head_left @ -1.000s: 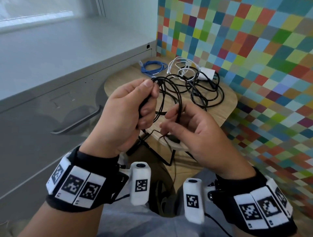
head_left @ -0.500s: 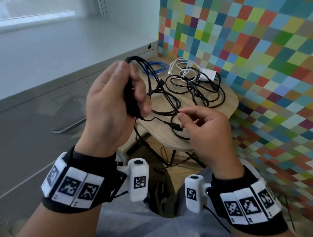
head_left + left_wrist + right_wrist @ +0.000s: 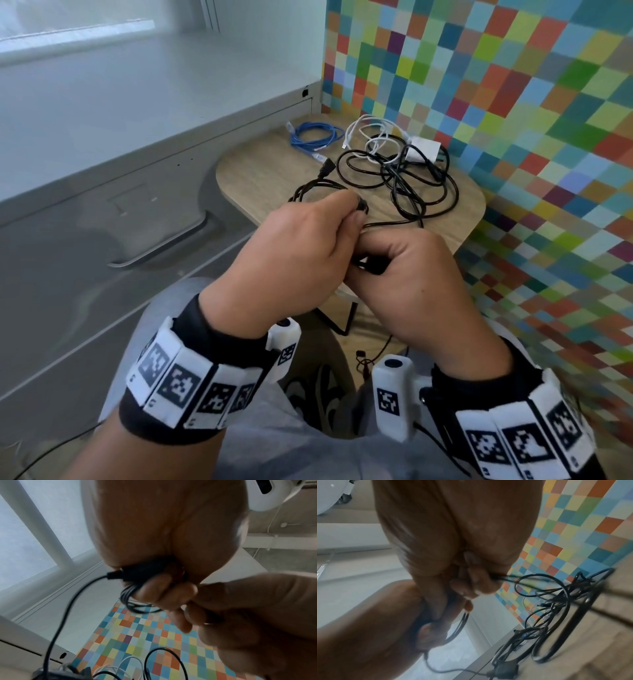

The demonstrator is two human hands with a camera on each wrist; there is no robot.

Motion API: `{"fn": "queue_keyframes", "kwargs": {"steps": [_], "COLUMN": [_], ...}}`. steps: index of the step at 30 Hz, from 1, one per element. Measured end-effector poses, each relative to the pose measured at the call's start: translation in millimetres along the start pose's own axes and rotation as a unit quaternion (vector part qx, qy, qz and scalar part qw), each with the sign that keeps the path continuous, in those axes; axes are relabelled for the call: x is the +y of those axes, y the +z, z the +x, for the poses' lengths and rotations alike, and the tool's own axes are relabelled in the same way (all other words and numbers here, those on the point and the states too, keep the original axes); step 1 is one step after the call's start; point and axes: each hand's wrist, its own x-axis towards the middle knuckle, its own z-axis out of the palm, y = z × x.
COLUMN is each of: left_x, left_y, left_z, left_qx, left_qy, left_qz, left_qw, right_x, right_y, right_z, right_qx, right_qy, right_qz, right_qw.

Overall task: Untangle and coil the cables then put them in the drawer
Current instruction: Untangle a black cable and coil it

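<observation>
Two hands meet, head view: left hand (image 3: 301, 246) clenching black cable (image 3: 394, 224) coil, right hand (image 3: 407, 270) pinching its run beside left fingertips. Left wrist: loops ring fingers (image 3: 154, 592). Right wrist: feed slack evenly, tangle beyond.

Cable tangle (image 3: 407, 174) across table's (image 3: 267, 171) far half

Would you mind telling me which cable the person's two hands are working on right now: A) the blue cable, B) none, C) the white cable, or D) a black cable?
D: both the left hand and the right hand grip loops of a black cable; the blue cable and white cable lie untouched on the table.
</observation>
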Motion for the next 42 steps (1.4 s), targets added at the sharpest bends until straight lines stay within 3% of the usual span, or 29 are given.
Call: {"fn": "queue_keyframes", "kwargs": {"steps": [4,7,9,13,15,17,19,21,25,27,29,31,33,38,42], "left_x": [-9.4,-20.4,-23.9,-23.0,-21.4,-16.7,-10.1,-2.9,11.6,15.0,13.6,11.6,11.0,11.9,10.8], "left_y": [-9.1,-17.6,-20.2,-24.8,-27.9,-28.4,-24.2,-16.6,-2.5,2.1,5.4,6.6,5.9,2.4,4.7], "left_z": [1.2,-1.7,-3.7,-1.7,0.6,2.3,3.2,4.1,3.5,1.6,-0.1,-1.0,-1.3,-0.8,-0.9], "left_qx": [-0.142,-0.238,-0.226,-0.129,-0.082,-0.029,0.029,0.068,0.071,0.065,0.068,0.077,0.089,0.109,0.092], "left_qy": [-0.072,-0.134,-0.154,-0.165,-0.15,-0.154,-0.154,-0.134,-0.102,-0.076,-0.048,-0.024,-0.007,-0.035,-0.027], "left_qz": [-0.033,-0.246,-0.391,-0.636,-0.689,-0.707,-0.691,-0.649,-0.496,-0.36,-0.216,-0.14,-0.111,-0.155,-0.138], "left_qw": [0.987,0.93,0.879,0.743,0.704,0.69,0.705,0.745,0.859,0.928,0.973,0.987,0.99,0.981,0.986], "right_x": [1.1,4.2,7.6,19.1,24.4,27.9,27.7,24.8,14.3,8.6,4.9,1.2,0.1,4.0,0.0], "right_y": [-22.9,-43.9,-51.4,-49.8,-42.4,-32.6,-21.9,-11.7,4.1,7.8,10.4,12.3,11.8,7.1,8.9], "right_z": [-0.9,-1.1,-0.5,1.9,2.2,2.0,2.2,2.9,2.9,3.2,3.7,3.4,2.2,1.2,1.8], "right_qx": [0.014,0.068,0.118,0.183,0.176,0.148,0.118,0.093,0.045,0.03,0.02,0.02,0.012,-0.029,-0.044], "right_qy": [0.037,0.033,0.03,0.05,0.074,0.099,0.119,0.117,0.07,0.038,0.0,-0.027,-0.002,0.093,0.094], "right_qz": [0.033,0.023,0.017,0.017,0.006,-0.01,-0.038,-0.085,-0.169,-0.201,-0.211,-0.198,-0.153,-0.053,-0.036], "right_qw": [0.999,0.997,0.992,0.982,0.982,0.984,0.985,0.985,0.982,0.978,0.977,0.98,0.988,0.994,0.994]}}
